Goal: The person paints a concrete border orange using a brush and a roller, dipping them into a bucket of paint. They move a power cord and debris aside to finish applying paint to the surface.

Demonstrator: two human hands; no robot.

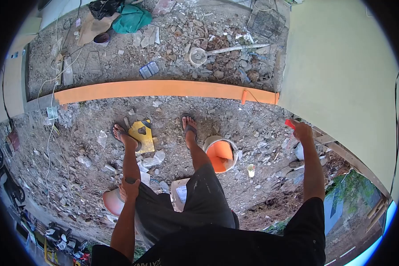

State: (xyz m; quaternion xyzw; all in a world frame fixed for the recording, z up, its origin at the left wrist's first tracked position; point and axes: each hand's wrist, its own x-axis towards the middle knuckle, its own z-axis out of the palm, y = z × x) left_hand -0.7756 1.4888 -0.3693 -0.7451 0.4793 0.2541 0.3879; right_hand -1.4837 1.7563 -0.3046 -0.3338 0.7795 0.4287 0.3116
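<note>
right hand (302,131) at three o'clock grips a red-handled tool (290,123) against the pale wall (341,71); left hand (129,188) rests closed on the shorts; orange paint bucket (220,153) stands centre, beside the feet.

Orange-filled bucket (220,154), green cloth (131,18), perhaps a trowel (228,49)

My right hand (303,131) is extended to the far right, fingers closed in a grip. My left hand (129,188) rests against my left thigh, arm lowered.
</note>
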